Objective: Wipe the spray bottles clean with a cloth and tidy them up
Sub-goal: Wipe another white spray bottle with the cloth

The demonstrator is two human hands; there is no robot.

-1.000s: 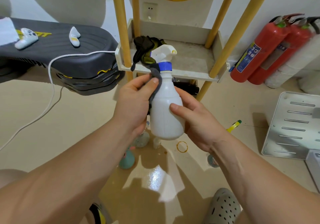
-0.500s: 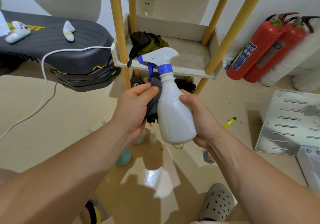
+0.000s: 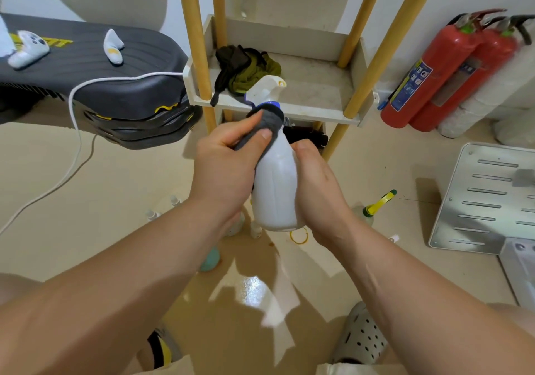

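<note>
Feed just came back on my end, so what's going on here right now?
A person is wiping a white spray bottle, held up in front of the low shelf. The right hand grips the bottle's body, while the left hand presses a grey cloth around its neck, just under the spray head. At least one more bottle, a yellow-green-topped bottle, is on the floor to the right, not yet put away.

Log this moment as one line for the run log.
stage: wiping | right hand: holds white spray bottle by body | left hand: pinches grey cloth at its neck | shelf: bottle not yet placed
</note>
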